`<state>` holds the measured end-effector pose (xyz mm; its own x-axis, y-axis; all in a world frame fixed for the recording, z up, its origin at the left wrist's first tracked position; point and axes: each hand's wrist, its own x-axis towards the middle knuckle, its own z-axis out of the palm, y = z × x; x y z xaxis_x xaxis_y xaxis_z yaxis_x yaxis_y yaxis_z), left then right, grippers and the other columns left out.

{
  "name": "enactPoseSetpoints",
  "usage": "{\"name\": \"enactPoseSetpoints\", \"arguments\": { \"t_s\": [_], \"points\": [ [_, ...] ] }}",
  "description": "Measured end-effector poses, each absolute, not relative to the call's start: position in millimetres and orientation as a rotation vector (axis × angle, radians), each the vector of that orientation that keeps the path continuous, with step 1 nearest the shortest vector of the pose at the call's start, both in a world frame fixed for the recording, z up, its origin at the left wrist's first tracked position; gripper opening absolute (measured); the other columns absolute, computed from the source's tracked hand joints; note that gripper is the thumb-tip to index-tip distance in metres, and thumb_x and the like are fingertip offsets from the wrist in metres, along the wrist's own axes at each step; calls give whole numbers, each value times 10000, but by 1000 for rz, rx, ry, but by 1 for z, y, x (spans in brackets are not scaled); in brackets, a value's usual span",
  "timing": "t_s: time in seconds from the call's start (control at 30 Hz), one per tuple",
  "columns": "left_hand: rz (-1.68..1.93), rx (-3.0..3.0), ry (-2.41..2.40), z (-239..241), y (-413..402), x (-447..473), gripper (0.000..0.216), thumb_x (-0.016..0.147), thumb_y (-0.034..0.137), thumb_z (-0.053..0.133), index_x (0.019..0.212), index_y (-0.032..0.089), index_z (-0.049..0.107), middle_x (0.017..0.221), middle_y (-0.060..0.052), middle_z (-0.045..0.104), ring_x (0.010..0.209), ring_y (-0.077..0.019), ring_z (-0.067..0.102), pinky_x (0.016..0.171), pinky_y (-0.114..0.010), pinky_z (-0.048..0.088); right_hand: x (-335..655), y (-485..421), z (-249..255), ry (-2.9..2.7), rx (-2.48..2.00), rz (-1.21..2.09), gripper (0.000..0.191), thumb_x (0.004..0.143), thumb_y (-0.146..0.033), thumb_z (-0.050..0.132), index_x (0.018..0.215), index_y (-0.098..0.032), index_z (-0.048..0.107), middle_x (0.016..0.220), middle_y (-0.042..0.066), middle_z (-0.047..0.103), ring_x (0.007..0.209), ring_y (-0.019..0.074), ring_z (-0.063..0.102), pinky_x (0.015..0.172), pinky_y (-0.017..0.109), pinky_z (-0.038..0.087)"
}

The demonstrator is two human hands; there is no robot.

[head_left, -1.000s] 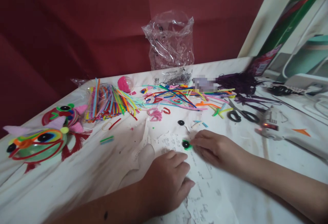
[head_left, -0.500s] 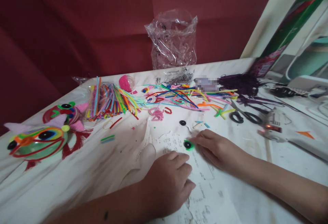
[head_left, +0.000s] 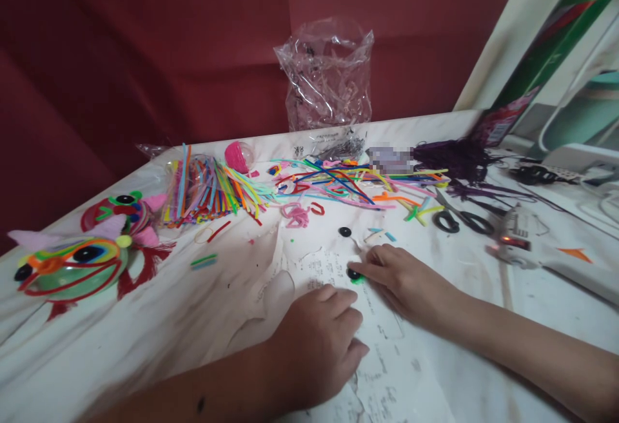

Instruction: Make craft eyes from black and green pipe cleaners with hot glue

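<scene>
My right hand reaches in from the right, its index finger stretched over the top of a black googly eye with a green fuzzy rim. The finger covers part of the eye, which lies on a sheet of handwritten paper. To the left, my left hand rests on the same paper, palm down with fingers apart, and holds nothing. A second black eye lies just beyond my right hand, near short pipe cleaner pieces.
At left sit two decorated fish, beside a bundle of pipe cleaners. Loose pipe cleaners spread across the back, before a clear plastic bag. Black-handled scissors and a glue gun with a lit orange light lie right.
My right index finger has moved left onto the green-rimmed eye and now hides part of it. My left hand stays where it was.
</scene>
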<state>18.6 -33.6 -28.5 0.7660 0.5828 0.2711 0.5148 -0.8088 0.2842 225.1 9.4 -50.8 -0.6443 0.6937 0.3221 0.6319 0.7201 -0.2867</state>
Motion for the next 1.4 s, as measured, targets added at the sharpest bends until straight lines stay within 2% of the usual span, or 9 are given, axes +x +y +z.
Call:
{"name": "enactPoseSetpoints", "arguments": {
  "t_s": [0.2, 0.4, 0.5, 0.63, 0.7, 0.83, 1.07, 1.27, 1.4],
  "points": [
    [518, 2779, 873, -30, -33, 19, 127, 789, 195, 504, 769, 106, 591, 929, -119, 616, 820, -214, 527, 760, -356, 456, 228, 8, -45, -2349, -964, 425, 322, 860, -123, 372, 1110, -141, 575, 868, 102, 555, 785, 167, 560, 693, 308, 493],
    [524, 2784, 879, -30, -33, 18, 128, 789, 215, 520, 805, 112, 593, 957, -115, 616, 846, -221, 531, 786, -365, 452, 227, 4, -49, -2514, -927, 217, 328, 844, -113, 418, 1110, -213, 581, 879, 82, 561, 808, 190, 549, 706, 362, 469],
    [520, 2804, 866, -30, -33, 18, 128, 790, 201, 510, 783, 105, 593, 936, -117, 618, 827, -216, 531, 771, -356, 451, 227, 5, -47, -2442, -958, 357, 329, 858, -120, 400, 1137, -204, 553, 906, 81, 557, 826, 174, 553, 723, 332, 473],
    [499, 2804, 866, -29, -33, 18, 133, 793, 207, 507, 761, 105, 586, 927, -114, 615, 830, -212, 529, 774, -349, 447, 229, 6, -41, -2322, -1018, 558, 231, 877, -152, 383, 961, -180, 597, 830, 60, 552, 732, 141, 554, 649, 269, 478],
    [494, 2797, 863, -29, -33, 19, 131, 794, 203, 505, 766, 103, 586, 930, -114, 612, 838, -212, 529, 777, -346, 445, 230, 6, -39, -2345, -970, 543, 225, 877, -155, 386, 898, -177, 608, 817, 62, 553, 725, 140, 552, 634, 265, 472],
    [509, 2789, 858, -30, -33, 18, 132, 799, 201, 499, 783, 102, 586, 936, -116, 611, 839, -212, 527, 781, -348, 445, 229, 4, -39, -2431, -864, 453, 211, 862, -157, 424, 935, -193, 619, 841, 67, 569, 791, 158, 563, 680, 281, 468],
    [499, 2783, 867, -30, -33, 18, 123, 805, 202, 487, 780, 120, 575, 938, -112, 612, 846, -212, 530, 781, -359, 448, 224, 4, -41, -2217, -1038, 487, 145, 849, -149, 439, 797, -181, 570, 766, 36, 571, 700, 130, 562, 629, 249, 469],
    [523, 2789, 872, -29, -34, 18, 121, 797, 209, 497, 786, 125, 584, 939, -109, 615, 818, -206, 525, 766, -355, 454, 215, 5, -50, -2289, -1036, 359, 186, 852, -123, 410, 842, -187, 584, 803, 61, 582, 754, 160, 572, 668, 290, 483],
    [532, 2787, 866, -30, -33, 18, 120, 798, 210, 505, 808, 124, 588, 941, -112, 613, 816, -203, 523, 770, -353, 446, 213, 4, -50, -2316, -1058, 347, 191, 870, -147, 370, 767, -189, 525, 749, 53, 543, 696, 156, 541, 625, 282, 458]
  ]
}}
